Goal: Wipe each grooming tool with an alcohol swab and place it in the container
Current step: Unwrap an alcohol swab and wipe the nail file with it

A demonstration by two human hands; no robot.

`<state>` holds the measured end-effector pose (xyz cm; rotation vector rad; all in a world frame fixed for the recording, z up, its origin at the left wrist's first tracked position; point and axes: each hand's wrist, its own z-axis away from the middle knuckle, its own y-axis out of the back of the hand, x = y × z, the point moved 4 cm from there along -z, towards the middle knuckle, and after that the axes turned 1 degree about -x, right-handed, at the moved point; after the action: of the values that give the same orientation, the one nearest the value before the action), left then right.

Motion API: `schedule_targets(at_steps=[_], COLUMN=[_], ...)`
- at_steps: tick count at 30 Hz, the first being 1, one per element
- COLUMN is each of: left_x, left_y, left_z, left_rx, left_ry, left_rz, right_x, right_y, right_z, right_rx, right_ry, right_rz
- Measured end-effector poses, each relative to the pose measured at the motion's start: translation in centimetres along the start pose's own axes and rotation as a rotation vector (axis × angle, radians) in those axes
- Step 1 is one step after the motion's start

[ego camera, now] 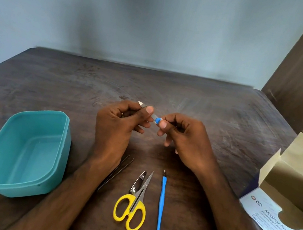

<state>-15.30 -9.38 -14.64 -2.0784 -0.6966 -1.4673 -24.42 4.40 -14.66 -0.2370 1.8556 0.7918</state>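
Both hands are gripping one nail file [148,111] above the bench: left hand [118,127] pinching the blade, right hand [181,138] pinching the blue handle. Long axis running left-right; tub [24,153] lying nearer the left hand.

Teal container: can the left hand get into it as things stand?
Probably yes. The teal container sits open-topped just left of the left hand, nothing between them, though that hand grips a nail file.
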Motion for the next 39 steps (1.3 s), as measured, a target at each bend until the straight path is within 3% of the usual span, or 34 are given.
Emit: schedule_targets(at_steps=[21,25,32,39], left_x=[-0.2,0.6,3.0,9.3], left_y=[0.3,-0.1,-0.9,2.9], left_z=[-0.1,0.3,1.8,1.5], left_rx=[0.143,0.127,0.141,0.148], left_ry=[0.077,0.053,-0.027,-0.077], left_rz=[0.115,0.054,-0.078,-0.449], right_x=[1.9,1.5,0.9,1.0], right_y=[0.5,0.8,0.7,0.6], right_z=[-0.5,-0.4,0.2,0.2], right_rx=[0.102,0.124,0.099,0.109], right_ry=[-0.114,-0.08,-0.077,-0.113], right_rz=[-0.173,-0.231,-0.086,-0.105])
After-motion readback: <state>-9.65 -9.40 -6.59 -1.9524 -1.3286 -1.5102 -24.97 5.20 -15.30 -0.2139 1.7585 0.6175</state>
